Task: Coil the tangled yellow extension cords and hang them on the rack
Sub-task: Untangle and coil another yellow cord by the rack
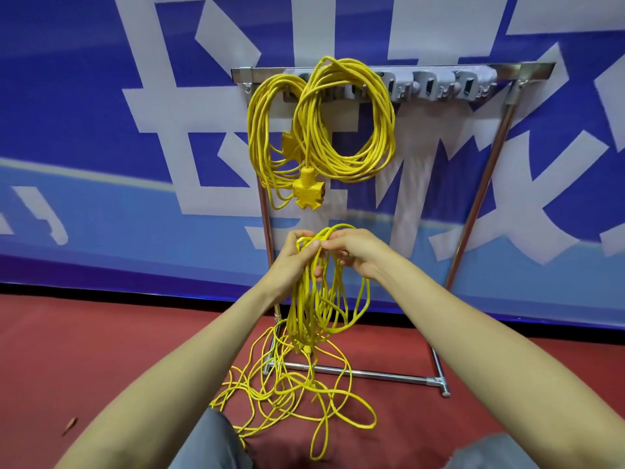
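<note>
Head view: person coils third thin yellow extension cord (318,299) before chrome tube rack (439,67).
Two yellow coils (341,130) already hang on its grey hooks (426,86); L hand (297,257) & R hand (353,248) both grip gathered loops, w/ approx half the cord lying tangled on red floor (101,350), uncoiled.

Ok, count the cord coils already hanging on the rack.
2. The left coil hangs at the left end of the rack; the right coil overlaps it. Another could hide behind.

No legible text on banner (67,96)
</note>
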The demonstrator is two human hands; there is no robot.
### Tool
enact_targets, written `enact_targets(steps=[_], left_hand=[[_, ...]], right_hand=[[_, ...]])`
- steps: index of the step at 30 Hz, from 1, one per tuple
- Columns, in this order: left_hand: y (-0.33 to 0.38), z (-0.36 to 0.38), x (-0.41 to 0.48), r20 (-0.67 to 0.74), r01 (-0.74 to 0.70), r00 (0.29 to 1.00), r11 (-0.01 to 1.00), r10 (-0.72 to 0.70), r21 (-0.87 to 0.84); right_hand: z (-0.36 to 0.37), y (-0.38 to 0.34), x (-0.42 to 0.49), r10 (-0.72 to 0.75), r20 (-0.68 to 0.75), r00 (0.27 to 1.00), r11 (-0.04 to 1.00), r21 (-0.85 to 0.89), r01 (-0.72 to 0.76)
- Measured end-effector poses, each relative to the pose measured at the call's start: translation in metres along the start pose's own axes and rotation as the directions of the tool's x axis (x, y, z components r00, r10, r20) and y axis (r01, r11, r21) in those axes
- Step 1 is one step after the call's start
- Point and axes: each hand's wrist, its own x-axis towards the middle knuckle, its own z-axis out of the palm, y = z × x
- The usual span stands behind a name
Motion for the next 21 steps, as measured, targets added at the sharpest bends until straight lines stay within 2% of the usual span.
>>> enact_targets(steps=[2, 7, 9, 11, 12, 13, 16, 18, 19, 21], left_hand=[[-0.003, 0.000, 0.000, -0.018, 0.010, 1.000, 1.000, -0.011, -0.027], [-0.010, -0.004, -0.001, -0.018, 0.088, 0.996, 0.995, -0.089, -0.055], [-0.007, -0.010, 0.000, -0.006, 0.119, 0.993, 0.992, -0.119, -0.032], [0.000, -0.014, -0.001, 0.035, 0.149, 0.988, 0.989, -0.150, 0.010], [0.004, -0.013, -0.001, 0.073, 0.163, 0.984, 0.986, -0.165, 0.032], [0.008, -0.011, -0.002, 0.117, 0.173, 0.977, 0.984, -0.177, 0.043], [0.017, -0.003, 0.000, 0.188, 0.217, 0.958, 0.976, -0.215, 0.009], [0.018, -0.001, 0.002, 0.174, 0.228, 0.959, 0.974, -0.223, -0.007], [0.019, -0.001, 0.002, 0.178, 0.232, 0.958, 0.973, -0.226, -0.015], [0.020, -0.002, 0.003, 0.216, 0.257, 0.946, 0.966, -0.243, -0.037]], right_hand=[[0.000, 0.001, 0.002, -0.011, 0.012, 1.000, 0.998, -0.056, 0.012], [-0.007, 0.021, 0.009, -0.171, -0.116, 0.978, 0.931, -0.344, 0.122], [-0.022, 0.033, 0.011, -0.321, -0.142, 0.936, 0.812, -0.551, 0.195], [-0.036, 0.040, 0.011, -0.462, -0.015, 0.887, 0.586, -0.756, 0.293], [-0.039, 0.039, 0.011, -0.490, 0.072, 0.869, 0.509, -0.786, 0.352], [-0.041, 0.037, 0.010, -0.491, 0.159, 0.857, 0.479, -0.772, 0.417], [-0.036, 0.027, 0.014, -0.422, 0.367, 0.829, 0.524, -0.647, 0.553], [-0.034, 0.023, 0.014, -0.379, 0.369, 0.848, 0.593, -0.607, 0.529], [-0.035, 0.022, 0.014, -0.379, 0.358, 0.854, 0.592, -0.615, 0.520], [-0.040, 0.021, 0.014, -0.413, 0.372, 0.831, 0.504, -0.666, 0.549]])
